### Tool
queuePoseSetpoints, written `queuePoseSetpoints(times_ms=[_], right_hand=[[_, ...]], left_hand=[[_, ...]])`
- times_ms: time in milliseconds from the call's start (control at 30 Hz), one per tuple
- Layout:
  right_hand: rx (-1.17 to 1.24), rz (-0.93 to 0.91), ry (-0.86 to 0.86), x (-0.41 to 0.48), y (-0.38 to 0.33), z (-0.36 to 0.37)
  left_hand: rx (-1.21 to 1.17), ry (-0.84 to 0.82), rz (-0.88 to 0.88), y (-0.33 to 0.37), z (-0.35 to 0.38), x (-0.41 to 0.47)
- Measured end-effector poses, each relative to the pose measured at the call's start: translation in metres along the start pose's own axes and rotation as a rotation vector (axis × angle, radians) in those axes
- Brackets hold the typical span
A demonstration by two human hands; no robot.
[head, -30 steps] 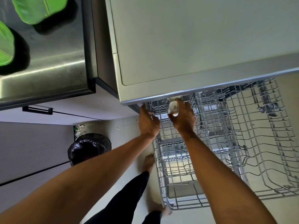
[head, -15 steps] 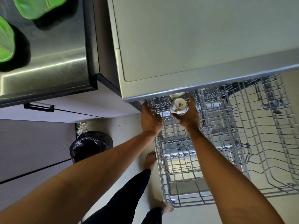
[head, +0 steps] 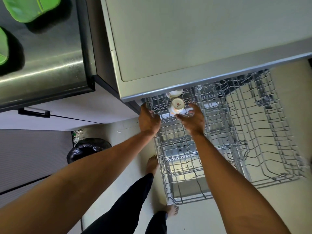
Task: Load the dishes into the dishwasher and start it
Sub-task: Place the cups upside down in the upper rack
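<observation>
The grey wire upper rack [head: 253,141] of the dishwasher is pulled out under the counter edge. A white cup [head: 177,105] with a small red mark on its base sits upside down at the rack's far left. A second white cup [head: 175,93] stands just behind it, half hidden by the counter. My left hand [head: 148,119] grips the rack's left rim beside the cups. My right hand [head: 194,121] hovers just in front of the marked cup with its fingers spread, holding nothing.
The pale countertop [head: 194,39] overhangs the rack's back. Green plates [head: 28,7] lie in the steel sink [head: 43,68] at the top left. A bin with a black bag [head: 87,149] stands on the floor at left. My bare feet are beside the rack.
My right hand has let go of the marked cup and drawn back a little; the cup now rests upside down in the rack. My left hand has stayed on the rim.
</observation>
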State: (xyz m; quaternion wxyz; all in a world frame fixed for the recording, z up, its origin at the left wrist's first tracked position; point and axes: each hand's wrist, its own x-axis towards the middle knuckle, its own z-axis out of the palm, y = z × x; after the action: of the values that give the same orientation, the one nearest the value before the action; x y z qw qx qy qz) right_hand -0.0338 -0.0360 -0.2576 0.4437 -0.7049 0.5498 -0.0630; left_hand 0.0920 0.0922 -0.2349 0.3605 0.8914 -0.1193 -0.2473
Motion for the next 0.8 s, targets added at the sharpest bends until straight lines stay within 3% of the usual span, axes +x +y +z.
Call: queuePoseSetpoints(times_ms=[167,267,367,633,800], right_hand=[[-0.014,0.108,-0.033,-0.048,-0.007,-0.028],[0.031,0.084,-0.007,-0.085,-0.015,-0.038],[-0.005,0.019,-0.06,-0.124,-0.031,-0.039],[-0.092,-0.265,-0.149,-0.23,-0.085,-0.002],[-0.189,-0.482,-0.331,-0.306,-0.137,0.066]], left_hand=[[0.071,-0.18,0.078,-0.017,-0.03,-0.014],[0.164,-0.163,0.202,-0.023,-0.067,-0.047],[0.214,-0.171,0.214,-0.047,-0.109,-0.081],[0.253,0.116,0.136,-0.151,-0.251,-0.181],[0.193,0.357,0.014,-0.226,-0.357,-0.25]])
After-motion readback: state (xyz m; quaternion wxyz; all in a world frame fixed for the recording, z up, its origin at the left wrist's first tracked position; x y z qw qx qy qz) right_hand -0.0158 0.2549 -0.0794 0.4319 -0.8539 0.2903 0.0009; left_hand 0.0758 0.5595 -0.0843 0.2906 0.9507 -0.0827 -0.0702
